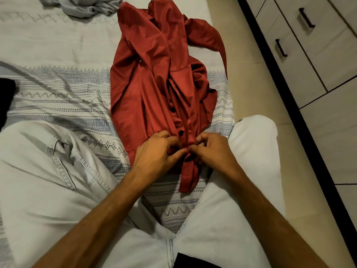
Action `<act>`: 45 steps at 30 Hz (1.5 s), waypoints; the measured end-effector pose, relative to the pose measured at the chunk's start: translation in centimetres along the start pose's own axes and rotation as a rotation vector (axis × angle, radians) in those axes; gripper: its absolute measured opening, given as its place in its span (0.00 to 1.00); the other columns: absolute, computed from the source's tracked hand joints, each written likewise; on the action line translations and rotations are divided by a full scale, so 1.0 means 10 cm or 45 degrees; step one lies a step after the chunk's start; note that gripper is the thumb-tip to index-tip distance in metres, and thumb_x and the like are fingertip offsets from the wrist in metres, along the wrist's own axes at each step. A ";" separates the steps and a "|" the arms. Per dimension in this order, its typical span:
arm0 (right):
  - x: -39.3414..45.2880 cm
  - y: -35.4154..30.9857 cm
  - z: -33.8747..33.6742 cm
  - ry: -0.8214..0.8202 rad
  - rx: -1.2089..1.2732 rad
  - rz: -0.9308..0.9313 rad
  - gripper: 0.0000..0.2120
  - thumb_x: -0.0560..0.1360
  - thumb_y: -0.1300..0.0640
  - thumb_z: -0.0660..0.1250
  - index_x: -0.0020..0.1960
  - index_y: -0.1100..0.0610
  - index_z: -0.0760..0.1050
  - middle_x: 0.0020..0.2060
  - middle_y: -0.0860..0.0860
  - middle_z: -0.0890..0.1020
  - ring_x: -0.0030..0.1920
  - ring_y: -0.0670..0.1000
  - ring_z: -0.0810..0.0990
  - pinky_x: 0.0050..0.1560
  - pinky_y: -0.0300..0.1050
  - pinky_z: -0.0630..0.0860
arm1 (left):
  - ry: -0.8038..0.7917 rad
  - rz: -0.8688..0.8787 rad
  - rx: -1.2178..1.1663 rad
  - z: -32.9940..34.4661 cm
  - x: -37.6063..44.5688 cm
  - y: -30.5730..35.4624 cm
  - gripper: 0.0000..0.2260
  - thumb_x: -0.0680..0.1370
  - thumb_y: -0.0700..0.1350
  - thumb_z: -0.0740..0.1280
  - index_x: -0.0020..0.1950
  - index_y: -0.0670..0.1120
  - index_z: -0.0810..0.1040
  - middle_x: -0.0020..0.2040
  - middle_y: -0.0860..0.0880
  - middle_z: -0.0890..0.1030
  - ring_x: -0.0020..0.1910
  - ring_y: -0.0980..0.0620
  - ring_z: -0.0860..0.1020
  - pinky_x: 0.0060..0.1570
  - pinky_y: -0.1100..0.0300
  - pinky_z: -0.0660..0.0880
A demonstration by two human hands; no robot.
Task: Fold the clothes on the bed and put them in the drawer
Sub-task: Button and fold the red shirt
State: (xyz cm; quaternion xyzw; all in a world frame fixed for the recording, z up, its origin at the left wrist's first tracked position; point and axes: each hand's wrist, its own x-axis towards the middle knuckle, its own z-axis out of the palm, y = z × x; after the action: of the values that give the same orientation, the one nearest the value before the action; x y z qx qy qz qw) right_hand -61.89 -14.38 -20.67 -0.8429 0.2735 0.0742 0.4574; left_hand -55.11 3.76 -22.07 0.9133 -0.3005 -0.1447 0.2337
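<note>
STATE: I am seeing left hand [154, 149] and right hand [210, 151] fingers pinching the red shirt [154, 89] placket, near on the bed [58, 45] | RISK: slippery cloth is bunching; button may be slipping out, skewing the fold.

Bedside odds and ends

Pale jeans [48, 171] fill the frame from 9 to 5 o'clock — the wearer's legs. A black object [5, 101] sits at the 9 o'clock edge, too cropped to identify. Cream floor tiles [249, 89] run toward 3 o'clock.
</note>
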 end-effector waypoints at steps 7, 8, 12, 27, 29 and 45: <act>-0.11 0.01 0.04 0.005 0.065 0.008 0.02 0.75 0.60 0.73 0.45 0.57 0.81 0.30 0.52 0.85 0.30 0.50 0.86 0.36 0.47 0.85 | 0.035 -0.039 0.063 0.01 0.00 -0.01 0.18 0.73 0.71 0.70 0.53 0.60 0.83 0.50 0.60 0.76 0.56 0.55 0.75 0.52 0.52 0.71; -0.12 0.00 0.03 0.003 0.062 -0.001 0.02 0.75 0.60 0.73 0.45 0.57 0.81 0.30 0.52 0.85 0.30 0.50 0.86 0.35 0.46 0.84 | 0.031 -0.044 0.022 0.00 -0.01 -0.02 0.18 0.72 0.71 0.70 0.53 0.61 0.83 0.50 0.60 0.75 0.56 0.56 0.74 0.53 0.51 0.70; -0.12 -0.02 0.05 -0.011 0.021 -0.051 0.03 0.75 0.59 0.74 0.45 0.57 0.81 0.31 0.52 0.85 0.31 0.51 0.86 0.39 0.51 0.85 | 0.032 0.059 0.034 0.01 -0.03 -0.01 0.14 0.73 0.66 0.73 0.54 0.62 0.82 0.49 0.60 0.73 0.56 0.55 0.73 0.53 0.51 0.68; -0.01 -0.04 0.08 0.088 -0.084 -0.058 0.05 0.74 0.52 0.74 0.40 0.52 0.81 0.29 0.47 0.84 0.32 0.47 0.84 0.43 0.53 0.84 | 0.297 -0.145 -0.048 0.02 0.14 -0.08 0.11 0.76 0.62 0.72 0.51 0.58 0.77 0.41 0.60 0.76 0.49 0.55 0.73 0.49 0.52 0.69; 0.05 -0.07 0.07 0.152 -0.155 -0.105 0.07 0.74 0.48 0.74 0.41 0.50 0.80 0.29 0.45 0.83 0.32 0.44 0.83 0.43 0.51 0.83 | 0.368 -0.134 -0.014 -0.01 0.17 -0.10 0.09 0.76 0.60 0.72 0.51 0.58 0.77 0.44 0.60 0.75 0.50 0.53 0.72 0.48 0.52 0.68; 0.98 -0.44 0.07 0.523 -0.440 -0.387 0.14 0.80 0.42 0.68 0.43 0.51 0.81 0.33 0.46 0.82 0.34 0.50 0.82 0.34 0.50 0.78 | 0.366 -0.057 0.221 -0.40 1.12 -0.51 0.14 0.79 0.67 0.62 0.53 0.58 0.76 0.48 0.59 0.79 0.52 0.52 0.73 0.48 0.51 0.65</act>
State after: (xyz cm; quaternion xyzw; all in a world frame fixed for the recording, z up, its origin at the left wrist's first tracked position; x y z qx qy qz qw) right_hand -51.22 -15.77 -21.51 -0.9369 0.2142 -0.1216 0.2482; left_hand -42.31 1.86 -22.67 0.9478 -0.2549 0.0088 0.1913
